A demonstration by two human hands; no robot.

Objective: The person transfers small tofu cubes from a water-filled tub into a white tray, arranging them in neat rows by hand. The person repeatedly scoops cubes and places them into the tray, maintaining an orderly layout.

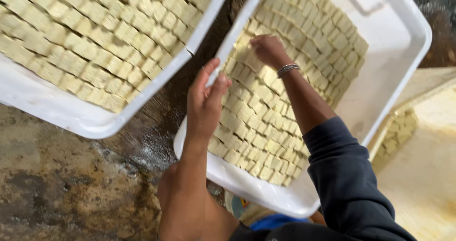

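A white plastic tray (408,55) in front of me holds packed rows of small pale yellow cubes (256,122). My left hand (205,103) rests on the tray's left rim with fingers spread, holding nothing. My right hand (268,50), with a metal bangle at the wrist and a dark blue sleeve behind it, reaches into the tray. Its fingers are curled down onto the cubes near the upper left rows; whether they grip one I cannot tell.
A second white tray (52,112), full of the same pale cubes, sits at the upper left. The floor (61,184) beneath is wet, stained concrete. A wooden board (427,165) with several cubes in a wooden frame lies at the right.
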